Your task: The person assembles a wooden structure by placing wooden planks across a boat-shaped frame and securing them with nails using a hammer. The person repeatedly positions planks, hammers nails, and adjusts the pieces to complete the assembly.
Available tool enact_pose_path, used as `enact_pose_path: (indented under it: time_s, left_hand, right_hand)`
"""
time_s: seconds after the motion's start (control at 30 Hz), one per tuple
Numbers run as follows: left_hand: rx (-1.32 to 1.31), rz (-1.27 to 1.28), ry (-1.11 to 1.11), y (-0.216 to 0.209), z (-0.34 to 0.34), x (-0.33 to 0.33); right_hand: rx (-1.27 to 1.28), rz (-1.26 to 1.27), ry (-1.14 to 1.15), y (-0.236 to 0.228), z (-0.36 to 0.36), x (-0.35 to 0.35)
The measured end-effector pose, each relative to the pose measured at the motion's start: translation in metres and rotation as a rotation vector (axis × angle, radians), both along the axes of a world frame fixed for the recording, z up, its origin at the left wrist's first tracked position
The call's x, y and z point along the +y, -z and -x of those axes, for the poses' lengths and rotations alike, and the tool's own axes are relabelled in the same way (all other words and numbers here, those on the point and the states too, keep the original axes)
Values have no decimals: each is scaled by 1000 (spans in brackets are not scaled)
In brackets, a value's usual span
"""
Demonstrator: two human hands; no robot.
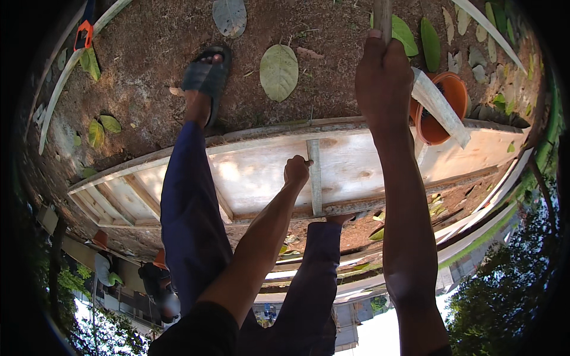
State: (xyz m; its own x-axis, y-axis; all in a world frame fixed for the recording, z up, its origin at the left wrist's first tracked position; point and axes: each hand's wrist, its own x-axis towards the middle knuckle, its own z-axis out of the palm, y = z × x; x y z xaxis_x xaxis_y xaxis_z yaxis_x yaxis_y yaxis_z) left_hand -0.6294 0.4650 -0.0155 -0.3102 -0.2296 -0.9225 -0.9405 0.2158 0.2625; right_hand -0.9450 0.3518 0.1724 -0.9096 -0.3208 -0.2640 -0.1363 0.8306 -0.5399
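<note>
My right hand [385,83] is raised at the upper right, its fingers wrapped round a wooden handle [383,18]; the far end of that handle runs out of the picture. Below and to the left, my left hand [297,171] is closed beside a narrow wooden batten [315,184]. Its thumb side points toward the batten, and whatever it may be pinching is too small to make out. The batten crosses a long plywood panel [261,172] framed with wooden strips. My legs are astride this panel, with one sandalled foot [205,77] on the soil beyond it.
Orange plant pots [456,98] lie at the panel's far right side, with a loose wooden strip [440,108] in front. A saw with an orange handle [84,35] is at the upper left. Dry leaves [279,72] dot the soil. People [155,285] are at lower left.
</note>
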Motion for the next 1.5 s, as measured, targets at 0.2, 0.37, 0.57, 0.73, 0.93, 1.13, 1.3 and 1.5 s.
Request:
enact_pose_path:
  time_s: [0.2, 0.37, 0.57, 0.73, 0.93, 1.13, 1.3, 1.5]
  left_hand:
    - [-30, -110, 49, -10, 18, -3]
    - [3, -56, 27, 5, -6, 0]
    - [-49, -56, -9, 4, 0, 1]
    - [-118, -100, -47, -6, 10, -6]
    - [-118, -86, -43, -6, 10, -1]
    - [-92, -90, -19, -3, 9, -2]
    - [-121, -121, -47, -4, 11, -6]
    - [-121, -117, -10, -6, 16, -6]
  right_hand:
    - [-468, -446, -416, 88, -89, 158]
    - [-1212, -65, 861, 27, -114, 150]
    - [-1358, 105, 1091, 46, -131, 117]
    - [-843, -417, 94, 51, -110, 144]
    - [-328, -309, -86, 40, -49, 88]
    - [-618, -615, -835, 50, -57, 100]
    - [-347, -274, -165, 7, -11, 22]
    - [-286, -465, -515, 40, -74, 106]
